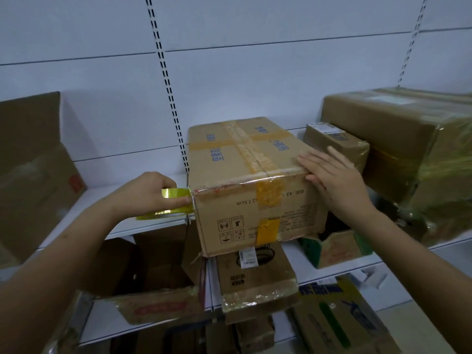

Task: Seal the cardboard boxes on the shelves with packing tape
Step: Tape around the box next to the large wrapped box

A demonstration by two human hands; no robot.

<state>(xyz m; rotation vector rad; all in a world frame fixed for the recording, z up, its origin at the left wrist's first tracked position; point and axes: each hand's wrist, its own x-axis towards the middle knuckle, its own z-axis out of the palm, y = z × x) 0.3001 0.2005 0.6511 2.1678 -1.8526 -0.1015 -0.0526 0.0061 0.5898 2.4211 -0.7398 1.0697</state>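
Cardboard box (255, 182) sits in the middle of the white shelf (153, 226), its near end overhanging the shelf's front edge toward you. Its long axis runs from you back toward the wall panel (229, 72), angled slightly leftward at the far end. The printed end face is turned to you, and the lettering on it reads upside down. Yellowish old tape (245, 146) crosses the top both lengthwise and across, and patches of it run down the near face.

Your left hand (150, 195) is at the box's near left corner, fingers curled around a roll of yellow tape (176, 200). A short strip from the roll reaches to that corner edge and appears to touch it. A glossy clear band already lies along the top near edge of the box.

Your right hand (334, 180) lies flat at the near right corner, fingers straight and spread, some on the top and some wrapping over the right edge. So the box lies between your two hands, one at each near corner.

Just right of the box stands a small wrapped carton (337, 144), and beyond it a large film-wrapped carton (408, 139). At the left edge leans an open brown box (33, 169). Lower shelves hold more cartons (255, 282).
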